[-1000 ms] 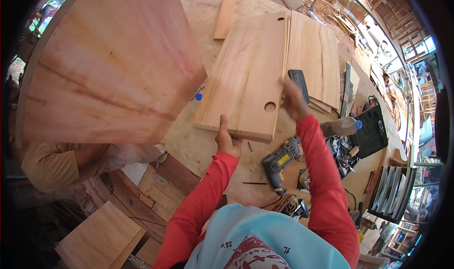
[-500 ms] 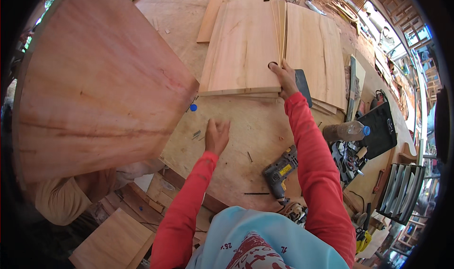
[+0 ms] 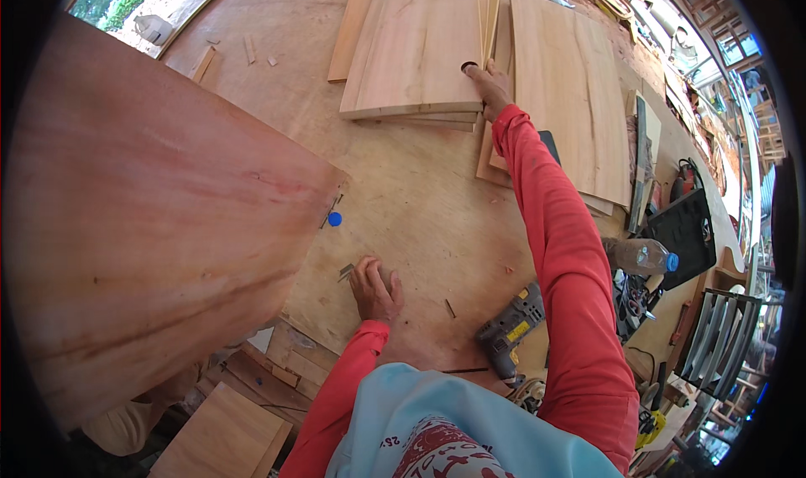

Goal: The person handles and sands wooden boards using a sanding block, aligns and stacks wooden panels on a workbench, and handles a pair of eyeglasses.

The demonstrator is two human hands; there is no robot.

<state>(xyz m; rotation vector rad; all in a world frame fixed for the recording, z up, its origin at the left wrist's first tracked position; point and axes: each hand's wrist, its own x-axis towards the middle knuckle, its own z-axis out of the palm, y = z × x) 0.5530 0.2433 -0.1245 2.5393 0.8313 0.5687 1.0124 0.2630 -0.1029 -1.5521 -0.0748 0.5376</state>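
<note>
1. Hands: two, both red-sleeved, over one wooden tabletop (image 3: 428, 217).
2. Right hand (image 3: 494, 90): fingers clasping one board (image 3: 411, 49) at its near right corner, beside the one hole (image 3: 468, 65) visible in it. Board lies toward the tabletop's far edge, long side running away from the wearer. At least one more piece shows beneath; full count hidden.
3. Left hand (image 3: 375, 291): fingers released, loosely bent, thumb apart, nothing seen in them. It is low over the tabletop, toward the near left corner; cannot tell whether the palm touches. Metal bits (image 3: 346, 272) just beside the fingertips, too small to count.
4. Right of the board: one stack (image 3: 571, 100), two or more pieces, toward the tabletop's right edge. One phone (image 3: 549, 146) near it, mostly hidden by the right sleeve.
5. Left of the board: one narrow plank (image 3: 353, 28).
6. Tabletop's left edge: one large reddish panel (image 3: 168, 226), tilted. One blue disc (image 3: 335, 219) just beside the panel's corner.
7. Near edge: one drill (image 3: 510, 328), lying down, yellow label on its body.
8. Right edge: one clear bottle (image 3: 642, 257), blue-capped, near one black case (image 3: 682, 234).
</note>
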